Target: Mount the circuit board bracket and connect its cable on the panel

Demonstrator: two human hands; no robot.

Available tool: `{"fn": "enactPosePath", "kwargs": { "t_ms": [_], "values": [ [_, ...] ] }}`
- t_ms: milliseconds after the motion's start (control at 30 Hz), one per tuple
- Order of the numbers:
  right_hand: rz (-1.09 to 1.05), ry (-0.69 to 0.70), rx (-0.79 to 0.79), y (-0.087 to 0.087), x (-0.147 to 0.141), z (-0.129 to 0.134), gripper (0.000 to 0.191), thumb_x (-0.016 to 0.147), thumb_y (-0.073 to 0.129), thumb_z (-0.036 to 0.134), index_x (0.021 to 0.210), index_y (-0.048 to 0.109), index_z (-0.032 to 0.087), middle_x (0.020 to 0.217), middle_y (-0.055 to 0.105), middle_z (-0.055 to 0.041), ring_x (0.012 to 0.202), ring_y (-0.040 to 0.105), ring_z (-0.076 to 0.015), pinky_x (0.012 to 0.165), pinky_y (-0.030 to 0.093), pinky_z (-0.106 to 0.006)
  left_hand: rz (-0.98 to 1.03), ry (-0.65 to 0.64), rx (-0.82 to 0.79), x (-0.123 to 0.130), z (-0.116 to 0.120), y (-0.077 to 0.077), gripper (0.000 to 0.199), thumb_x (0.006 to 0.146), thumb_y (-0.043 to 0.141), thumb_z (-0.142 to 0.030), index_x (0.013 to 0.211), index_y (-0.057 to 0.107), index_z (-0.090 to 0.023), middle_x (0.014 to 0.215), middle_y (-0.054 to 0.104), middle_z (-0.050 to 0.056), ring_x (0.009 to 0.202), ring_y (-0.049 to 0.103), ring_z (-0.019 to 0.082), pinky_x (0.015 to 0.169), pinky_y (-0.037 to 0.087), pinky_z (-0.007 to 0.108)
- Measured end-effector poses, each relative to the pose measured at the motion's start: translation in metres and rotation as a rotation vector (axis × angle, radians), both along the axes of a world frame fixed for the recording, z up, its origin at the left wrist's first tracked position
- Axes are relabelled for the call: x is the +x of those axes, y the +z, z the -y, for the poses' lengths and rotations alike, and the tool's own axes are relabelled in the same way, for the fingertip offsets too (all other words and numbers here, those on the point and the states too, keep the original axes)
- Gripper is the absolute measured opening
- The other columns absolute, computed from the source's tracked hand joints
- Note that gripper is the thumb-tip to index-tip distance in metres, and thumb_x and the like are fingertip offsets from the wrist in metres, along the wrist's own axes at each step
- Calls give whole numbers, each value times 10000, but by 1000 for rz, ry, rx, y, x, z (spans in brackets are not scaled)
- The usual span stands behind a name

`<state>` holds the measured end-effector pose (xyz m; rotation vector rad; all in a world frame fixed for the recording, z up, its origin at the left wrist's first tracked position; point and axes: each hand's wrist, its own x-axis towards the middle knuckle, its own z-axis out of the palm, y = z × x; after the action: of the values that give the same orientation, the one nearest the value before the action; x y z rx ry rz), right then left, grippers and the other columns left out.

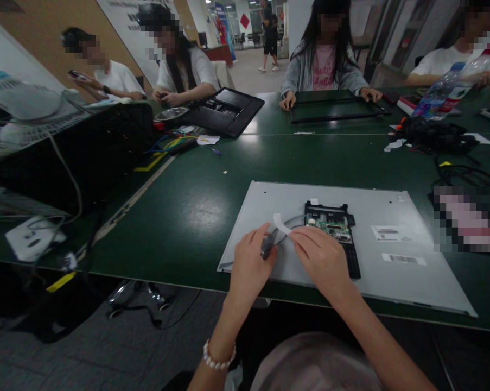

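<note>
A large silvery-grey flat panel (pixel 375 214) lies on the table in front of me. On its middle sits a green circuit board (pixel 329 226) in a black plastic frame (pixel 352 260), with thin grey cables (pixel 296 219) leading off to the left. My left hand (pixel 249 267) is closed on a small dark piece (pixel 266 248) at the cable end, whose exact kind I cannot make out. Between the thumb and fingers of my right hand (pixel 321 259) is a short white strip of tape (pixel 280 221), its free end curling up beside the cables.
Across the green table (pixel 179 217), a person holds a thin black rectangular frame (pixel 330 118). A black plastic housing (pixel 224 111) lies at the back left, near a large black box (pixel 86 152). Bottles (pixel 438 95) and tangled black cables (pixel 440 136) are at the right.
</note>
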<state>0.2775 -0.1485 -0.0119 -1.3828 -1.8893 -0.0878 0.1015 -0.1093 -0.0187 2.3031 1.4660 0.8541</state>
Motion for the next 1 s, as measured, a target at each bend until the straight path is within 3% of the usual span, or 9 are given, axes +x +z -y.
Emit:
{"fn": "enactPosePath", "kwargs": {
  "t_ms": [167, 467, 767, 1000],
  "values": [
    [59, 41, -54, -5, -2, -6, 224, 929, 525, 112, 1055, 701, 171, 1097, 726, -84, 1050, 653, -221, 962, 516, -385, -55, 11, 53, 2, -3, -4, 358, 859, 564, -136, 1208, 584, -214, 1015, 667, 92, 971, 619, 267, 891, 490, 436],
    [171, 108, -103, -14, -4, -14, 257, 915, 514, 78, 1066, 696, 179, 1111, 723, -79, 1086, 636, -226, 963, 519, -392, -20, -145, 85, -2, -11, -8, 495, 880, 482, -93, 1359, 490, -218, 1428, 495, 113, 1355, 438, 242, 1122, 383, 464],
    [202, 133, -99, -15, -2, -11, 239, 908, 522, 88, 1056, 697, 154, 1113, 731, -88, 1107, 637, -224, 951, 517, -379, -163, -129, 57, 4, -16, -14, 402, 910, 440, -128, 1295, 552, -154, 1329, 610, 105, 1311, 508, 235, 1136, 346, 488],
    [199, 177, -166, -15, -7, 1, 314, 951, 489, 211, 1191, 658, 100, 1233, 689, -124, 1179, 620, -220, 1126, 397, -403, -240, -80, 91, 14, -14, -5, 354, 959, 384, -144, 1228, 614, -150, 1293, 640, 84, 1332, 486, 231, 1172, 276, 484]
  ]
}}
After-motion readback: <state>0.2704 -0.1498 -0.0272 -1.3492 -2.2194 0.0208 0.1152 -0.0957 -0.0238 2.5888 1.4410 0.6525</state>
